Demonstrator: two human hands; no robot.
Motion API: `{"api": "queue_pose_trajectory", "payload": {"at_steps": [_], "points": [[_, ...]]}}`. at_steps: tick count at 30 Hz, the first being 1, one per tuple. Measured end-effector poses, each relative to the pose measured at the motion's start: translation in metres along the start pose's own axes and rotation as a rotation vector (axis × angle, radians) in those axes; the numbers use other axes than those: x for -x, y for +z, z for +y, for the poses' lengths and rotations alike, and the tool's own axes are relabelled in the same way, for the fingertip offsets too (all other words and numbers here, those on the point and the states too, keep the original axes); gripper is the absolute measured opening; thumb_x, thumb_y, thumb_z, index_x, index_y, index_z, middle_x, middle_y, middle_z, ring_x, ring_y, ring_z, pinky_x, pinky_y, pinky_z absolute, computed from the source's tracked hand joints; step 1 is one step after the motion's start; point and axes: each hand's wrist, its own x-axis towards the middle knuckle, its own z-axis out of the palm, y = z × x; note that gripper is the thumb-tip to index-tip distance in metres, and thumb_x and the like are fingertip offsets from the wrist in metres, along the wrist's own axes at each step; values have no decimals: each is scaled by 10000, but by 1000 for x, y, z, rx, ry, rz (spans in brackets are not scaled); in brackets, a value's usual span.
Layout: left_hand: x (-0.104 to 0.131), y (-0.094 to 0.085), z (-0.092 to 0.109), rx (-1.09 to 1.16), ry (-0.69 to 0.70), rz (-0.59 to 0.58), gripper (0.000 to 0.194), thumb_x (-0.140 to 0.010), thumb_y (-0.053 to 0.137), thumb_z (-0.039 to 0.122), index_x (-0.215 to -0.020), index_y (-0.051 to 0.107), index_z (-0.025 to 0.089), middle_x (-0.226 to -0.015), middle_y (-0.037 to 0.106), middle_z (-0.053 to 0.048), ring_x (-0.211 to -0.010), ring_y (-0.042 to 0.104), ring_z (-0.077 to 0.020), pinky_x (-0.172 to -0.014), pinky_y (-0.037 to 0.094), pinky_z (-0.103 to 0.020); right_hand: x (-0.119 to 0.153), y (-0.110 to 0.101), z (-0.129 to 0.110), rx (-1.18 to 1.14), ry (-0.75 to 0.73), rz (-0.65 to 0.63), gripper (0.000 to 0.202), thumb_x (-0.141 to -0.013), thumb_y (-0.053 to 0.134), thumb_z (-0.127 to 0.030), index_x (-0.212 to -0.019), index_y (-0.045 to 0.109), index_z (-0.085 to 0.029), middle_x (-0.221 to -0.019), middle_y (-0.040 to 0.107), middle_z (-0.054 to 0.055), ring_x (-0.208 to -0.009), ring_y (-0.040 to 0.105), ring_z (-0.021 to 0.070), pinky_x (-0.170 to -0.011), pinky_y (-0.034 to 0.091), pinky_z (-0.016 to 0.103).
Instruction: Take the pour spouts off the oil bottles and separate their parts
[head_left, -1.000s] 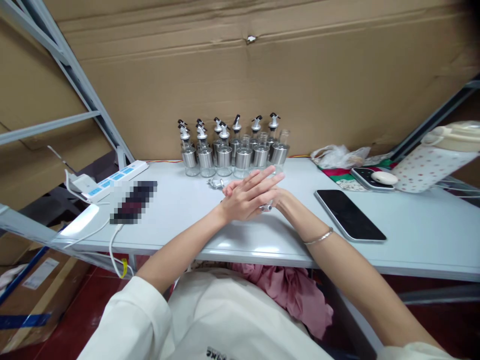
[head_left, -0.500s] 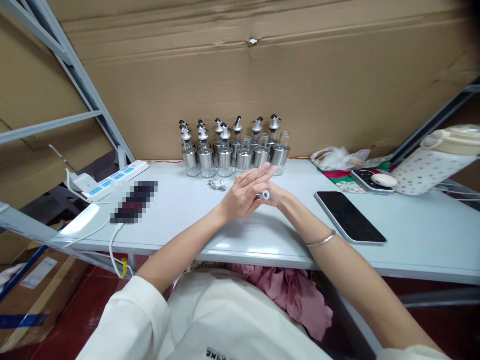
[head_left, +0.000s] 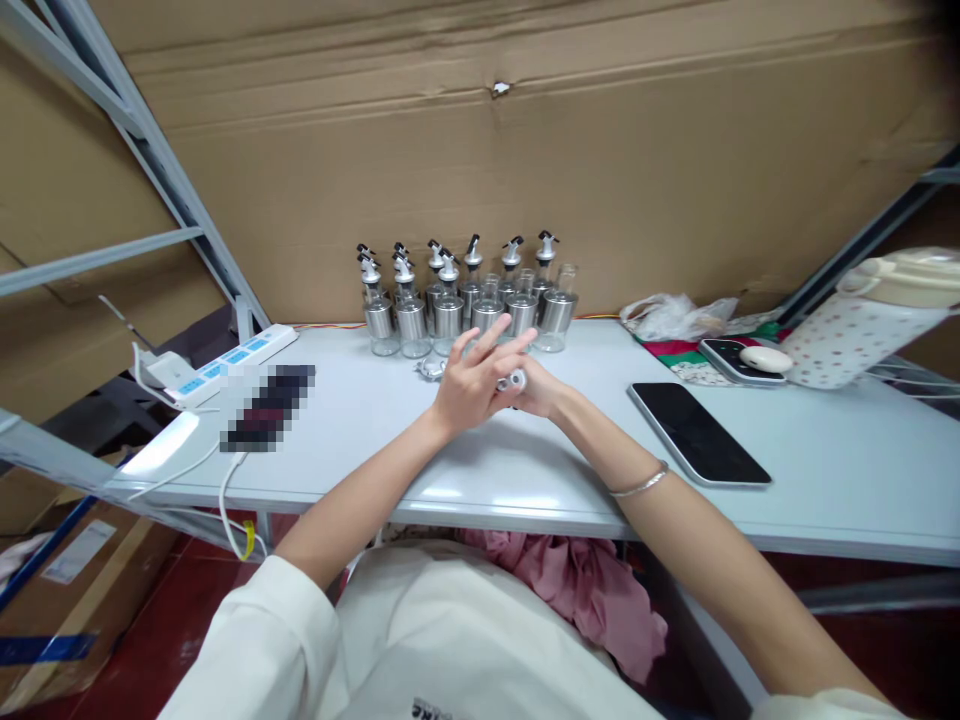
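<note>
My left hand (head_left: 466, 392) and my right hand (head_left: 541, 386) meet over the table in front of the bottles. Between them is a small silvery bottle pourer top (head_left: 514, 380), with a round opening facing me. My left thumb and forefinger pinch at it while the other left fingers stretch out. The right fingers close around it from the other side, mostly hidden behind the left hand. Just beyond my left hand lie loose silvery pourer parts (head_left: 429, 370), partly covered. Several glass bottles with steel sleeves (head_left: 448, 318) stand behind, most wearing pourers; a front-right bottle (head_left: 556, 318) has a bare neck.
At left are a white power strip (head_left: 238, 362) and a blurred-out dark item (head_left: 270, 410) with a cable. To the right lie a black-screened phone (head_left: 697, 432), a plastic bag (head_left: 679, 316) and a dotted flask (head_left: 847, 330). Cardboard (head_left: 420, 150) stands behind the table.
My left fingers have spread and lifted from over the right hand. Both hands shifted slightly left, and the pourer top between them has turned and shows more.
</note>
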Motion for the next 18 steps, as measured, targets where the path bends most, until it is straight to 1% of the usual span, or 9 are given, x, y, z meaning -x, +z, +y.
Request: {"api": "queue_pose_trajectory", "payload": {"at_steps": [2,5,8,11,13,15,18], "points": [[1,-2,-6,16,-10,-15,418,-970,191,395,-1010,549,182,-1245,601,-91,-1367,307,-164,-1020,321,-389,-2,5,-1,-69,57,12,137,-743,540,-351,-746,539,-214,-546,555,-12,-537,529,132,-461,422,234],[1,-5,-12,38,-1,-28,425,-958,209,417,-1034,551,176,-1238,603,-106,-1353,336,-183,-984,352,-377,-3,11,-2,-134,113,39,207,-742,553,-392,-663,485,-213,-441,428,-55,-408,400,90,-365,308,196],[1,-6,-18,41,-42,-63,454,-937,217,441,-1087,547,166,-1236,600,-122,-1335,367,-213,-961,367,-383,-2,15,-4,-132,139,38,303,-754,548,-458,-614,430,-217,-399,339,-75,-357,293,72,-334,223,190],[2,-8,-23,58,-59,-78,466,-924,223,431,-1143,531,158,-1253,584,-128,-1324,381,-227,-946,383,-385,-1,17,-5,-114,163,-7,344,-752,538,-488,-600,396,-214,-404,328,-76,-355,262,63,-341,187,185],[3,-9,-27,91,-55,-81,460,-915,242,424,-1171,513,154,-1272,567,-132,-1318,386,-230,-943,392,-383,-2,18,-4,-97,141,-20,360,-736,547,-480,-583,363,-212,-415,312,-80,-362,228,53,-352,152,180],[3,-11,-29,114,-60,-101,440,-905,274,419,-1174,501,154,-1276,560,-134,-1297,408,-229,-944,397,-380,-3,17,-4,-81,83,-10,389,-714,564,-478,-561,325,-211,-428,274,-87,-375,181,42,-369,117,181],[3,-12,-30,97,-106,-120,347,-889,346,389,-1099,515,170,-1163,614,-114,-1189,494,-218,-920,408,-370,-4,15,-4,-68,4,27,430,-680,585,-494,-530,301,-208,-444,231,-89,-400,140,34,-394,96,193]]}}
